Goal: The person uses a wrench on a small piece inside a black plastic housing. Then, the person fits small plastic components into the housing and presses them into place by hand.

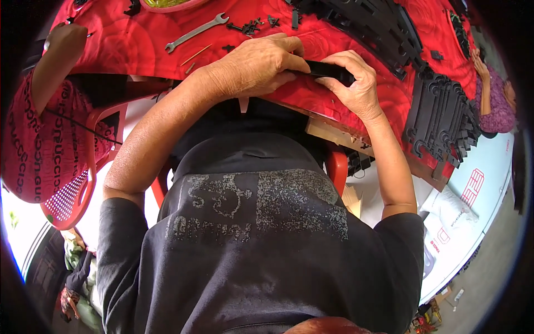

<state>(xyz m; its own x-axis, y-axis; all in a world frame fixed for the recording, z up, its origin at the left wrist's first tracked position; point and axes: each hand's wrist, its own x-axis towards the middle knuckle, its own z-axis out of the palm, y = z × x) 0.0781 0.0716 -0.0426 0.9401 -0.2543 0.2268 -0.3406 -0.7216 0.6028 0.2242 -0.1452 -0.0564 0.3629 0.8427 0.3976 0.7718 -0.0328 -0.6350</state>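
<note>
Between my two hands, just above the near edge of the red-covered table [317,103], is a black elongated part [328,69], which looks like a plastic piece. My left hand [267,61] closes on its left end, the fingers bent over it. On the other end my right hand [356,80] grips with thumb and fingers curled round. Much of the part is hidden by my fingers. Beyond my left hand lie several small black pieces [250,26] and a silver open-ended wrench [196,33]. A thin wooden stick [196,54] rests nearer to my left wrist.
Large black plastic parts [361,28] lie at the far right, with a stack of long black pieces [439,114] at the right edge. A bowl [172,4] with yellowish contents stands at the far side. People sit to the left [50,133] and right [495,94]. A red chair [83,195] stands left.
</note>
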